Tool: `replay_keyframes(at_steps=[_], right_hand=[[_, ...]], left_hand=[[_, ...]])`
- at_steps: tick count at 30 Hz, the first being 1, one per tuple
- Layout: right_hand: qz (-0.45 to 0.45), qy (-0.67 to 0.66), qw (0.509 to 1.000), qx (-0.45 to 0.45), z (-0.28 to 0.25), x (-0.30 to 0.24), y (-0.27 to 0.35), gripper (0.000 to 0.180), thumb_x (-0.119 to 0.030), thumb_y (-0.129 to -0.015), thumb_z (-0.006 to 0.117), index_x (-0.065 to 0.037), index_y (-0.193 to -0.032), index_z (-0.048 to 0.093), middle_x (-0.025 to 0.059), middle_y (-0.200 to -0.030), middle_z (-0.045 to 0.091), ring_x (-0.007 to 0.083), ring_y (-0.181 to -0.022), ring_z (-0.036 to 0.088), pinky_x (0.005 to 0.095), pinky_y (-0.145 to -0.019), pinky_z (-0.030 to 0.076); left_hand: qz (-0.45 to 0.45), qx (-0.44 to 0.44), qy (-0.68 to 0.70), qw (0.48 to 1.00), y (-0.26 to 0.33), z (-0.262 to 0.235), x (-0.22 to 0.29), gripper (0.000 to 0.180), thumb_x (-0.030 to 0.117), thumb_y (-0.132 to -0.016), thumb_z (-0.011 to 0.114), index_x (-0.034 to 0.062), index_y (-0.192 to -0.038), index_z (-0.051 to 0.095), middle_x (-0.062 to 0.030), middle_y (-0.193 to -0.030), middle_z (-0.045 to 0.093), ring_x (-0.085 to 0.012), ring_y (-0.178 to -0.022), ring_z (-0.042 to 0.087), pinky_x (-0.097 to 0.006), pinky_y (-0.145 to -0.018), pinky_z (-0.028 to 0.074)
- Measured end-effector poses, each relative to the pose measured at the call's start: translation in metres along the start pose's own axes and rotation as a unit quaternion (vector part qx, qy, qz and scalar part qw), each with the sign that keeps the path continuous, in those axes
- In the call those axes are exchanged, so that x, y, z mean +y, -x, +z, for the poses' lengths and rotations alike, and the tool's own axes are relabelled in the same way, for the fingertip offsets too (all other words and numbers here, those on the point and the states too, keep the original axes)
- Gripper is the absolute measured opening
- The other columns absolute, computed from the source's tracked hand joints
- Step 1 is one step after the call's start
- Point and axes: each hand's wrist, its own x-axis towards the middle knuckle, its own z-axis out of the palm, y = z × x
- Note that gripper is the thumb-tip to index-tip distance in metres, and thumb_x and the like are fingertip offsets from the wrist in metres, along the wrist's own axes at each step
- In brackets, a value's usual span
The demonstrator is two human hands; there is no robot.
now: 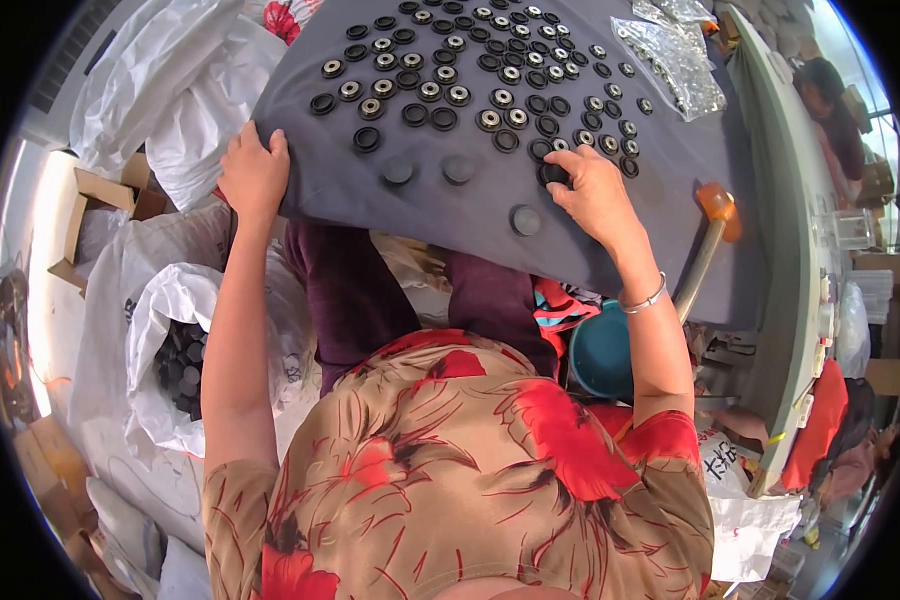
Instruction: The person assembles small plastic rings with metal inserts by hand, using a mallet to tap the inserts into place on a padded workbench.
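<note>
My right hand (592, 195) pinches a black round cap (553, 174) between thumb and fingers, low over the near right part of the grey cloth-covered table (450, 215). Just beyond the fingertips lie several black rings, some with a metal bearing (488, 120) seated in the middle, others with a hollow centre (367, 139). Three plain black caps lie nearer me: one cap (398, 170) at the left, another cap (458, 169) beside it, and a third cap (525, 220) by the near edge. My left hand (255, 172) rests on the table's left edge, fingers apart, holding nothing.
A hammer (712, 235) with an orange head lies on the table's right side. A clear bag of metal bearings (678, 70) sits at the far right. Left of my legs stands a white sack (165, 400) of black caps; a teal bucket (602, 350) is under the table.
</note>
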Motion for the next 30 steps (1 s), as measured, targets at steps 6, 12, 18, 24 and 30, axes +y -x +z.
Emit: replay_keyframes(at_steps=[6, 12, 18, 24, 30], right_hand=[[-0.012, 0.048, 0.998, -0.028, -0.003, -0.003, -0.006, 0.034, -0.009, -0.074, 0.07, -0.004, -0.108, 0.068, 0.0173, -0.092, 0.061, 0.0365, -0.089, 0.062, 0.0435, -0.081, 0.049], [-0.018, 0.044, 0.997, -0.053, -0.006, -0.008, 0.009, 0.033, -0.011, -0.074, 0.071, -0.004, -0.106, 0.069, 0.0176, -0.091, 0.061, 0.0367, -0.091, 0.062, 0.0441, -0.081, 0.049], [-0.026, 0.065, 0.997, 0.028, -0.012, -0.016, 0.009, 0.032, -0.014, -0.076, 0.073, -0.003, -0.106, 0.068, 0.0144, -0.089, 0.06, 0.0334, -0.086, 0.062, 0.0413, -0.077, 0.05], [-0.085, 0.085, 0.992, 0.026, 0.019, -0.037, -0.037, 0.024, -0.015, -0.078, 0.07, -0.002, -0.097, 0.062, 0.0163, -0.09, 0.061, 0.0357, -0.089, 0.063, 0.0458, -0.077, 0.051], [-0.086, 0.102, 0.991, -0.012, 0.035, -0.036, -0.048, 0.021, -0.012, -0.078, 0.067, -0.001, -0.094, 0.058, 0.0192, -0.097, 0.059, 0.0391, -0.087, 0.062, 0.0475, -0.076, 0.052]], left_hand=[[-0.008, -0.002, -0.009, 1.0, 0.003, -0.004, 0.003, 0.054, 0.042, -0.089, 0.055, 0.0069, -0.129, 0.054, -0.0164, -0.123, 0.059, -0.0376, -0.111, 0.057, -0.05, -0.091, 0.045], [-0.006, -0.007, -0.008, 1.0, 0.005, -0.006, 0.003, 0.054, 0.043, -0.089, 0.055, 0.0074, -0.129, 0.054, -0.0165, -0.123, 0.059, -0.037, -0.11, 0.057, -0.051, -0.09, 0.045], [-0.009, -0.007, -0.015, 1.0, 0.003, -0.007, 0.003, 0.055, 0.044, -0.088, 0.054, 0.0073, -0.13, 0.054, -0.0169, -0.123, 0.059, -0.0376, -0.111, 0.057, -0.052, -0.09, 0.045], [-0.016, -0.017, -0.012, 1.0, 0.005, -0.008, 0.005, 0.055, 0.043, -0.088, 0.054, 0.007, -0.13, 0.054, -0.0165, -0.124, 0.059, -0.0369, -0.113, 0.056, -0.052, -0.091, 0.045], [-0.023, -0.022, -0.002, 1.0, 0.006, -0.009, 0.006, 0.056, 0.042, -0.088, 0.054, 0.0074, -0.131, 0.053, -0.0157, -0.127, 0.058, -0.0355, -0.115, 0.055, -0.051, -0.092, 0.044]])
